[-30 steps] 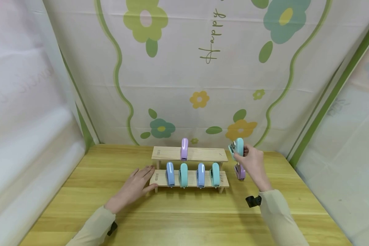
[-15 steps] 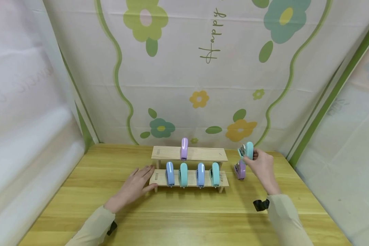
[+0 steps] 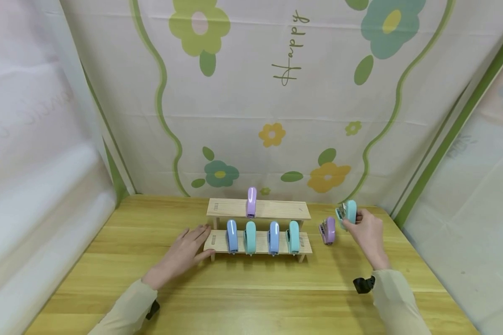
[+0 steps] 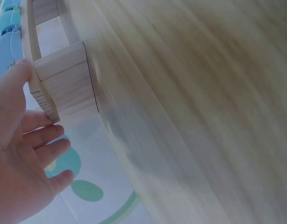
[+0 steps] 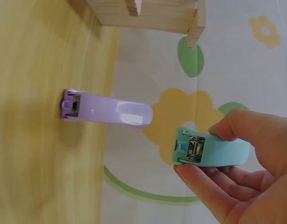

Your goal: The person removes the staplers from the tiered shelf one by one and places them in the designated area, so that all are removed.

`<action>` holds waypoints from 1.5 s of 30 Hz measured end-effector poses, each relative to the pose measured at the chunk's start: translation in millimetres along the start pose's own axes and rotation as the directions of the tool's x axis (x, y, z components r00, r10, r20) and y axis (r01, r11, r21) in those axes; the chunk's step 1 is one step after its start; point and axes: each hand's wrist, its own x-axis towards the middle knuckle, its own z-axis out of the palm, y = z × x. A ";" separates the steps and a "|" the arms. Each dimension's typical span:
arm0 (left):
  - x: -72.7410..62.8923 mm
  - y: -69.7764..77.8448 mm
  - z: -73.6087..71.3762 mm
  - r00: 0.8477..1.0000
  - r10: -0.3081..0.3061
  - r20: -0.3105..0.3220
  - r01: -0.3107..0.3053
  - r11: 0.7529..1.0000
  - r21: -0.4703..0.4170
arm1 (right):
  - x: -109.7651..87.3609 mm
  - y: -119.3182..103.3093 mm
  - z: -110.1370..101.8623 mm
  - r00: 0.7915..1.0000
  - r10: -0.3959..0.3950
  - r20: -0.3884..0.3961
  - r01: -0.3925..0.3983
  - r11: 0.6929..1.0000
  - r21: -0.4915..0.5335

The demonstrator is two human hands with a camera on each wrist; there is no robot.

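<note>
In the head view my right hand (image 3: 366, 232) pinches a turquoise stapler (image 3: 350, 213) between thumb and fingers, above the table right of the wooden rack. The right wrist view shows this turquoise stapler (image 5: 223, 150) with its metal end facing the camera. Just left of it a purple stapler (image 3: 328, 231) stands on the table, apart from the hand. My left hand (image 3: 182, 253) rests against the left end of the two-tier wooden rack (image 3: 220, 242), fingers loosely extended. In the left wrist view the thumb of that hand (image 4: 17, 135) touches the board's edge near a blue stapler (image 4: 9, 51).
On the rack's lower tier stand blue staplers (image 3: 232, 237) and turquoise staplers (image 3: 250, 238) in alternation. One purple stapler (image 3: 251, 203) stands on the upper tier (image 3: 281, 209). Behind the wooden table (image 3: 251, 298) hangs a flowered cloth (image 3: 234, 102), with white cloth at both sides.
My right hand has moved right and lower with the turquoise stapler, from above the purple stapler on the table to its right side. The left hand and the rack have stayed put.
</note>
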 end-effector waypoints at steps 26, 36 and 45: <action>0.3 -1.5 1.7 1.000 -0.011 0.026 0.011 1.000 0.013 | -3.9 43.2 19.1 0.995 0.078 0.064 -0.078 0.997 0.001; 0.3 -1.3 1.9 1.000 -0.017 0.025 0.017 1.000 0.006 | -4.7 53.4 24.6 0.988 0.116 0.104 -0.116 0.993 -0.013; 0.2 -1.7 2.3 1.000 -0.010 0.020 0.010 1.000 0.015 | -3.3 60.7 28.9 0.981 0.134 0.139 -0.135 0.991 -0.002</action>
